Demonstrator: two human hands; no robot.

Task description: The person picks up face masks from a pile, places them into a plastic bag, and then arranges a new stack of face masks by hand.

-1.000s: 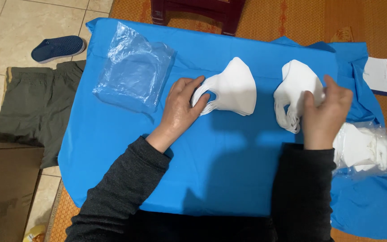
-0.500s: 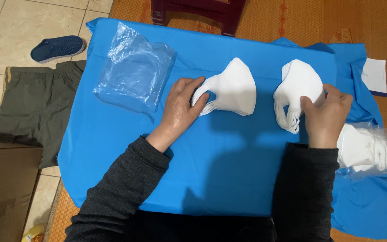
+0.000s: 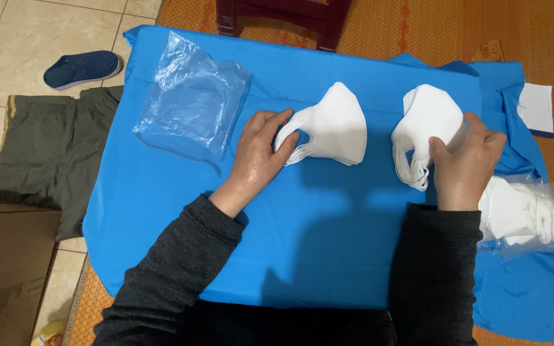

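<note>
White masks lie in two stacks on the blue cloth (image 3: 328, 230). Beside a clear plastic bag (image 3: 193, 102), the left hand (image 3: 258, 154) grips the ear loops of the left stack (image 3: 335, 125); the right hand (image 3: 466, 166) clasps the right stack (image 3: 424, 122), near a bagged pack (image 3: 520, 211).

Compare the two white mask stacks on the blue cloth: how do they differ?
The left stack lies flat, loops pointing left into the left hand. The right stack sits more upright, loops hanging down, gripped by the right hand. Both are white folded masks.
</note>
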